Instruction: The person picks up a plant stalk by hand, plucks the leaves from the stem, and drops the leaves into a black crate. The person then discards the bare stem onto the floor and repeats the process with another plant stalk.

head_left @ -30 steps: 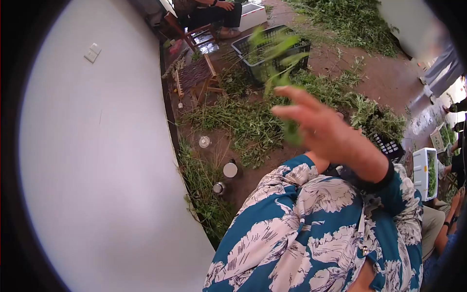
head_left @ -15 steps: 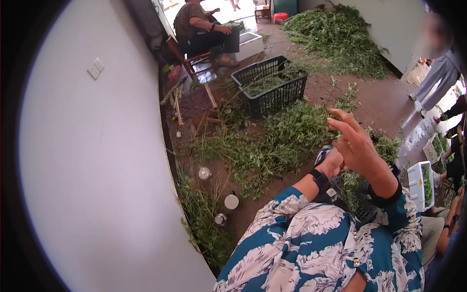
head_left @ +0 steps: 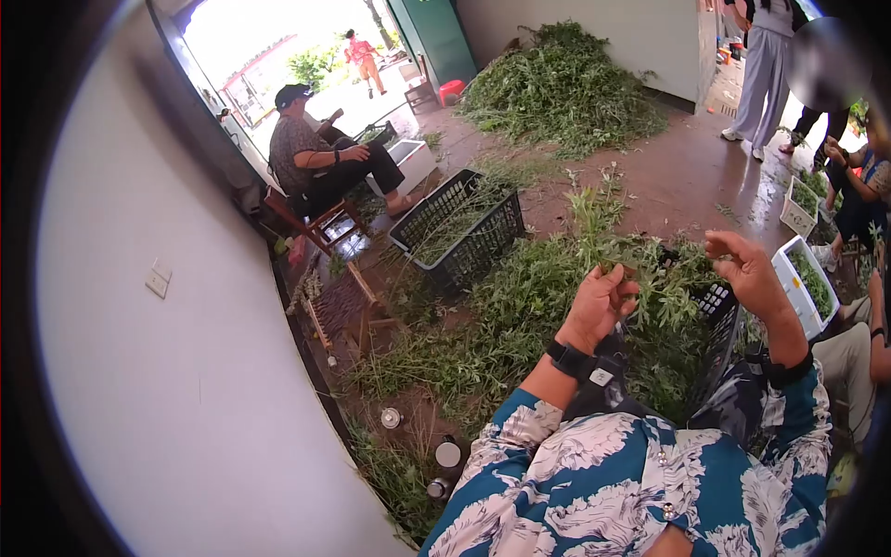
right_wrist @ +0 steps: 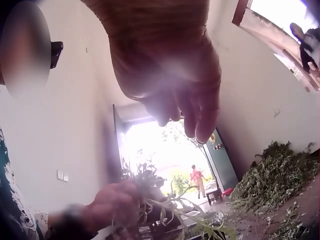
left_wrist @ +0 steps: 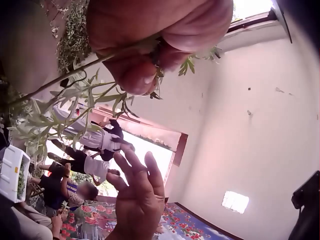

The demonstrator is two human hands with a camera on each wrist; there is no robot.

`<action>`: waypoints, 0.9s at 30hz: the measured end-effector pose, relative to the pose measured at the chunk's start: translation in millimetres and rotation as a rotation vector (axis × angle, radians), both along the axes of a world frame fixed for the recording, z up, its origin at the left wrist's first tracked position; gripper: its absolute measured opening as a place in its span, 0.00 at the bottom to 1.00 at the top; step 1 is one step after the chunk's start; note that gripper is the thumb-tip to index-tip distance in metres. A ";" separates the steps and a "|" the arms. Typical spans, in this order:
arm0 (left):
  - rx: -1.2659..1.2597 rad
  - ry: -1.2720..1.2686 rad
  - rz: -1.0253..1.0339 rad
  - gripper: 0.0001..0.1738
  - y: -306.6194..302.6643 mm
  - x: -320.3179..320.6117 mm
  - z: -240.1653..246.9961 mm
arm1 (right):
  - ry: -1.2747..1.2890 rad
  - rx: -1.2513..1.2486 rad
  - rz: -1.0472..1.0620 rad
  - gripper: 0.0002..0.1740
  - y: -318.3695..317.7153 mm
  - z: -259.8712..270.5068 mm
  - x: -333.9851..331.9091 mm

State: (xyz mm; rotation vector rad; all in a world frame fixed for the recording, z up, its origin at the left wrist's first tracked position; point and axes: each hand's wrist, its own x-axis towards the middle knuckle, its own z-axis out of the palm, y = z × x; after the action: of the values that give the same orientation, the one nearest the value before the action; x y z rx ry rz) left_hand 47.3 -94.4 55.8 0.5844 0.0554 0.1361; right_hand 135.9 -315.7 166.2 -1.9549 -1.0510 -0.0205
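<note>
In the head view my left hand pinches a green leafy stem between thumb and fingers, above the black crate near my lap. The left wrist view shows the thin stem running out sideways from my curled fingers, with narrow, divided leaves on it. To the right and a little apart, my right hand is raised, its fingers loosely bent and nothing between them. Seen from the right wrist, that hand hangs above the leafy stem, away from it.
Loose greens cover the floor before me, beside a dark crate. A black crate stands by my knees. Farther back lies a big heap of greens. Someone sits on a wooden chair; jars stand near the wall.
Blurred leaves were in the air by my right hand a second ago; they are gone from there. My hands have moved apart, and the left now shows a leafy stem. The head view has tilted up.
</note>
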 end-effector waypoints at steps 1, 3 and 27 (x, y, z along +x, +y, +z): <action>-0.003 -0.030 -0.027 0.05 -4.6 6.6 1.7 | 0.067 -0.022 -0.019 0.21 -10.8 -4.5 4.6; 0.017 -0.025 -0.062 0.05 -15.3 9.8 10.2 | 0.088 -0.038 -0.029 0.22 -21.0 -11.7 1.2; 0.081 0.151 -0.228 0.06 -67.3 82.6 -29.6 | 0.429 0.030 -0.162 0.14 -51.1 -100.6 57.0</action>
State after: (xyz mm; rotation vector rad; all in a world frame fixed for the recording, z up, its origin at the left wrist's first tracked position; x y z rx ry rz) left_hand 129.8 -161.7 26.2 0.6766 0.1300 -0.1282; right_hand 192.9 -366.8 65.7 -1.9001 -0.6067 0.2808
